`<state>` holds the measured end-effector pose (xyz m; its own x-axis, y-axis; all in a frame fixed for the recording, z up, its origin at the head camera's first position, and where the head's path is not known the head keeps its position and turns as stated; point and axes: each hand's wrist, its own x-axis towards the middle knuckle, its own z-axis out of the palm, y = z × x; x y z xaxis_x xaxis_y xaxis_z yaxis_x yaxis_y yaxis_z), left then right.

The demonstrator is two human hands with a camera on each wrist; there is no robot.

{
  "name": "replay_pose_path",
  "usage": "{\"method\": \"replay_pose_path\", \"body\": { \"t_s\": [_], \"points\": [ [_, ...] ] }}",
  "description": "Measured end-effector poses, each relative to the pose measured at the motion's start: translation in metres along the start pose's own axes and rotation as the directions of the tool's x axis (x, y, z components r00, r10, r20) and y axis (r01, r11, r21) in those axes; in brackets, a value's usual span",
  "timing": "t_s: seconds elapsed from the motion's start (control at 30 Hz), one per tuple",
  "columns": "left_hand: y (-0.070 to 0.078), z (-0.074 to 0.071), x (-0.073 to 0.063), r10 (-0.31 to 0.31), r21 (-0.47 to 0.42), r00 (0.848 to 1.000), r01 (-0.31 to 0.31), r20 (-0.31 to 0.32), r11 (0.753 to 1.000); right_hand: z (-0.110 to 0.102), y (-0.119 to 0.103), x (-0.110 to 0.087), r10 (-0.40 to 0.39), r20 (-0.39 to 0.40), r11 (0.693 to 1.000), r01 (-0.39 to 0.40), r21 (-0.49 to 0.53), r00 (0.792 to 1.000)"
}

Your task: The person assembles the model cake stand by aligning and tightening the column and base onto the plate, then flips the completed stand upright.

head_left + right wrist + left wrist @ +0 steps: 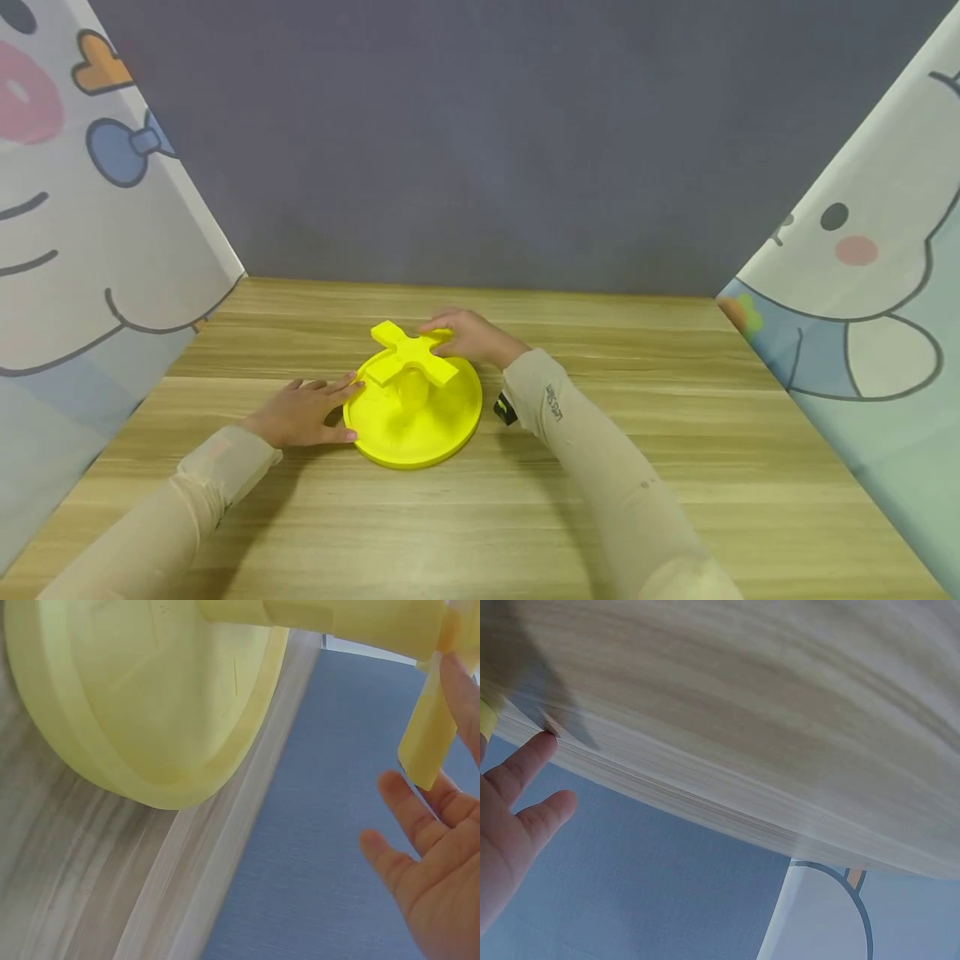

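Observation:
A yellow round base (408, 446) with a raised rim lies on the wooden table. From its middle rises a thick yellow post (300, 613), topped by a four-armed yellow cross (411, 353). My left hand (303, 414) is at the base's left edge, its fingers spread and the thumb and fingertips on the rim. At the cross's right side, my right hand (471, 335) pinches one arm between thumb and fingers. The right wrist view shows that arm's end between the thumb (461, 697) and the other fingers, with two fingers standing off loosely.
A small black item (506, 408) shows just below the right wrist. Behind the wood-grain table (675, 367) stands a plain dark grey panel (480, 150). Panels with cartoon prints flank it on the left (150, 242) and right (885, 275).

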<state>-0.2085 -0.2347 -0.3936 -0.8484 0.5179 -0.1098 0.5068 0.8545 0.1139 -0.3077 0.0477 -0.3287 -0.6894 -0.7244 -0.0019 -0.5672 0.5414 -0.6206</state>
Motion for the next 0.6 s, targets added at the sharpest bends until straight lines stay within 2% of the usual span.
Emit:
{"method": "replay_pose_path", "body": {
  "t_s": [0.33,0.6],
  "points": [
    [0.001,0.000,0.001,0.005,0.015,1.000,-0.005,0.008,1.000,0.001,-0.002,-0.009,0.073,-0.011,0.997,-0.073,0.017,0.997],
    [0.001,-0.002,0.001,0.004,0.018,1.000,-0.004,0.013,1.000,0.003,0.000,-0.020,0.039,-0.031,0.998,-0.038,0.047,0.999]
  ]
}}
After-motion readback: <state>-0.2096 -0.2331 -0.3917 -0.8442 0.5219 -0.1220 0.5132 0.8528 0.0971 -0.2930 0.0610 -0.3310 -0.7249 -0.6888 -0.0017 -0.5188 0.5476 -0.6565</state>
